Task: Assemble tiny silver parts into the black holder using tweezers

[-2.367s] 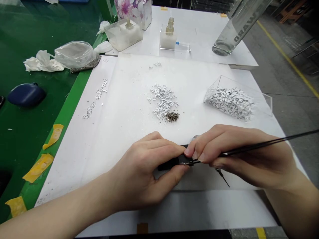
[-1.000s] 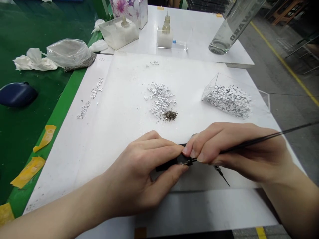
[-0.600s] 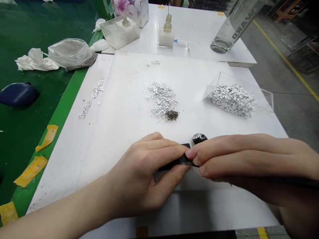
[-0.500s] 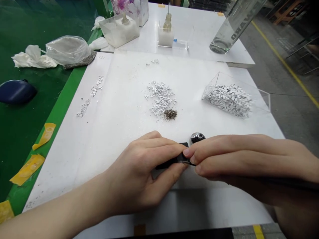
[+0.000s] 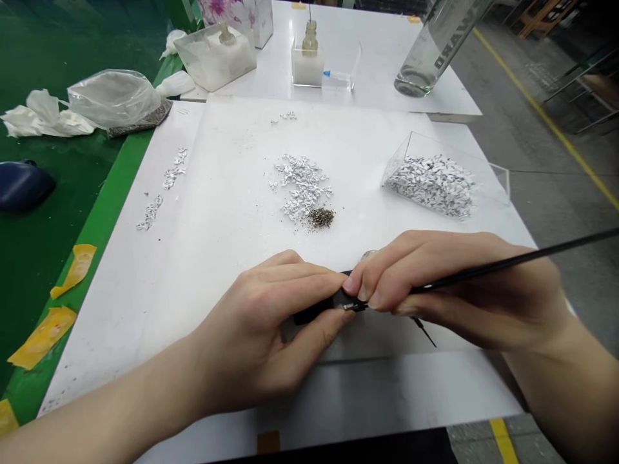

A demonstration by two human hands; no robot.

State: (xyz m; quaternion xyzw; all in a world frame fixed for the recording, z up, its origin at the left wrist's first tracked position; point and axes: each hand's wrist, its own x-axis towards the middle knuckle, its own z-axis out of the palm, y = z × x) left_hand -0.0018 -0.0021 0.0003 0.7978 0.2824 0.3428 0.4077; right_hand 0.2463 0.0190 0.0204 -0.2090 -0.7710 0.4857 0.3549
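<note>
My left hand (image 5: 275, 322) is closed on a small black block (image 5: 309, 314), pinching it between thumb and fingers just above the white board. A tiny silvery metal piece (image 5: 352, 307) shows at the block's right end. My right hand (image 5: 449, 283) meets that end with its fingertips. It also grips a slim black rod (image 5: 522, 261) that slants up to the right. Below the palm a thin dark tip (image 5: 425, 332) sticks out; whether it belongs to the rod I cannot tell. Behind the right fingers a shiny rounded metal object (image 5: 369, 254) is mostly hidden.
Beyond my hands lie a heap of small white pieces (image 5: 302, 180) and a pile of brownish metallic bits (image 5: 321, 218). A clear tray of white pieces (image 5: 435, 183) lies right. Farther back stand a small bottle in a clear box (image 5: 309, 67) and a glass bottle (image 5: 416, 80).
My right hand has turned and risen slightly, bringing the black rod and thin tip into sight and covering more of the shiny metal object. My left hand still holds the block.
</note>
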